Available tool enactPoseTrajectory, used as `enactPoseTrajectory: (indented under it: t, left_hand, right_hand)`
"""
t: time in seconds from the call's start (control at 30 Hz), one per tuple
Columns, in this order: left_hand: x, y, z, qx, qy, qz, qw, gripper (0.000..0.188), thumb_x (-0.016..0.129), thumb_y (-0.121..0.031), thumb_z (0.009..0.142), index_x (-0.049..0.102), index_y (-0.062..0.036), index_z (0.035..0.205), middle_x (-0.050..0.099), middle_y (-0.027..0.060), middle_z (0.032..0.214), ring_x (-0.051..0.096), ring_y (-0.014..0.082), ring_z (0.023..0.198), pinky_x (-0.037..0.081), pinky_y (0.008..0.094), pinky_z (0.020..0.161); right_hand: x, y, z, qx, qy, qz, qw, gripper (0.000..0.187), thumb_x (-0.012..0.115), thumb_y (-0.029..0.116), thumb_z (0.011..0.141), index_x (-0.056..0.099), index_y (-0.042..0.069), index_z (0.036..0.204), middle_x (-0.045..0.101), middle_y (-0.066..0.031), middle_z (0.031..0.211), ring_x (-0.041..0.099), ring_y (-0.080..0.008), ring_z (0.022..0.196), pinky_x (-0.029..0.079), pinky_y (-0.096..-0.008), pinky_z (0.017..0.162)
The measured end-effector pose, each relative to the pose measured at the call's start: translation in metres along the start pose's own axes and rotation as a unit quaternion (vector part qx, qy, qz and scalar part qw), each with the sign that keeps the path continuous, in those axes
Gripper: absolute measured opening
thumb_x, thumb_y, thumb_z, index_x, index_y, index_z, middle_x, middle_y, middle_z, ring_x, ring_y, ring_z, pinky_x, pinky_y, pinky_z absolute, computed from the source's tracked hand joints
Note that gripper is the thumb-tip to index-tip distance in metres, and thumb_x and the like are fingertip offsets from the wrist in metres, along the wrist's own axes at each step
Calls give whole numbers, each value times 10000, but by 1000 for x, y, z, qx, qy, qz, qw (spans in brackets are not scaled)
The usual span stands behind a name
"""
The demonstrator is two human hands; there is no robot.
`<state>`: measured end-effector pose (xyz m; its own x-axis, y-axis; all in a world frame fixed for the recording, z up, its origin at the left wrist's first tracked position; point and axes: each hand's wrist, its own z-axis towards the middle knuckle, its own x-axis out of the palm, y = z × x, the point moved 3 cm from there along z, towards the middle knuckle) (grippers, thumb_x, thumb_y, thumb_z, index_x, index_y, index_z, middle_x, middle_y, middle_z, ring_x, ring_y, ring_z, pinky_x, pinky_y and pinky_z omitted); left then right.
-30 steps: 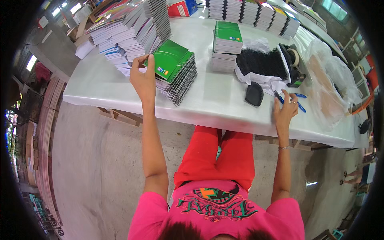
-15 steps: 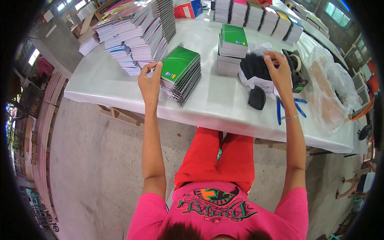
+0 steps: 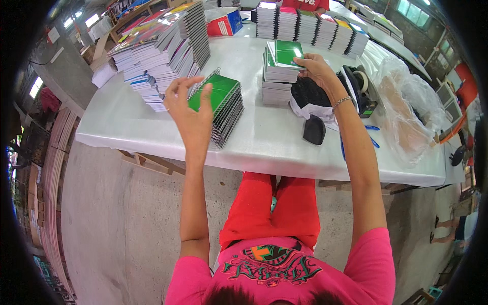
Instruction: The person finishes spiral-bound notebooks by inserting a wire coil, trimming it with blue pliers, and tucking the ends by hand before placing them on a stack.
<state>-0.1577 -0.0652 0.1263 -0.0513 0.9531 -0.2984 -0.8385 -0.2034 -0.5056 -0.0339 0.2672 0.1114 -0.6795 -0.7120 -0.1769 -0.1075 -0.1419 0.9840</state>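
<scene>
My right hand (image 3: 316,68) pinches the right edge of a green-covered booklet (image 3: 286,54) on top of a stack of unspiralled booklets (image 3: 278,76). The booklet sits slightly askew on the stack. Fingers spread, my left hand (image 3: 189,112) is at the near left side of a pile of green spiral-bound notebooks (image 3: 227,113), partly covering it. Whether it touches the pile I cannot tell. Right of the unspiralled stack lies a bundle of black binding coils (image 3: 309,94) on white plastic, with a rounded black object (image 3: 314,130) in front.
A tall pile of spiral-bound books (image 3: 162,56) stands at the back left. Along the far side is a row of bound books (image 3: 310,28), with a person in red behind. Blue-handled pliers (image 3: 374,136), a tape dispenser (image 3: 358,84) and a clear plastic bag (image 3: 406,112) lie to the right.
My right hand has moved left from above the coils and taken hold of the top green booklet. My left hand has released the spiral notebook and spread its fingers.
</scene>
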Motion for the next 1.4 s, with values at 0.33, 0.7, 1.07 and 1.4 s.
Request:
enactPoseTrajectory:
  t: [0.33, 0.7, 1.07, 1.4]
  left_hand:
    - [70, -36, -39, -251, 206, -438, 838, 415, 618, -202, 962, 469, 18, 1281, 558, 141, 1149, 549, 169, 1058, 466, 273, 870]
    - [56, -51, -77, 102, 390, -11, 915, 319, 519, 23, 855, 552, -100, 1148, 548, 94, 1019, 543, 277, 1005, 264, 484, 1101]
    - [73, -62, -116, 89, 351, -12, 932, 335, 711, -338, 816, 603, -91, 1015, 484, 95, 1127, 424, 316, 1179, 124, 745, 1053]
    - [92, -66, -136, 57, 254, 0, 965, 641, 763, -586, 690, 576, -30, 949, 486, 132, 1125, 407, 347, 1174, 187, 738, 1017]
  right_hand:
    - [65, 9, -128, -133, 55, 98, 985, 362, 673, 156, 909, 517, 60, 1221, 634, -20, 1009, 594, -93, 873, 494, -235, 693]
    - [-86, -79, -24, -180, -206, -337, 901, 331, 702, 307, 851, 680, -5, 958, 670, -201, 775, 650, -319, 743, 492, -388, 700]
    - [-37, -121, 31, -80, -143, -452, 877, 388, 753, 162, 715, 655, -30, 1038, 670, -242, 1031, 638, -387, 1003, 505, -425, 875]
    - [-78, -80, 9, -143, -182, -355, 906, 323, 609, 145, 783, 697, -26, 1042, 675, -279, 977, 666, -371, 912, 506, -416, 860]
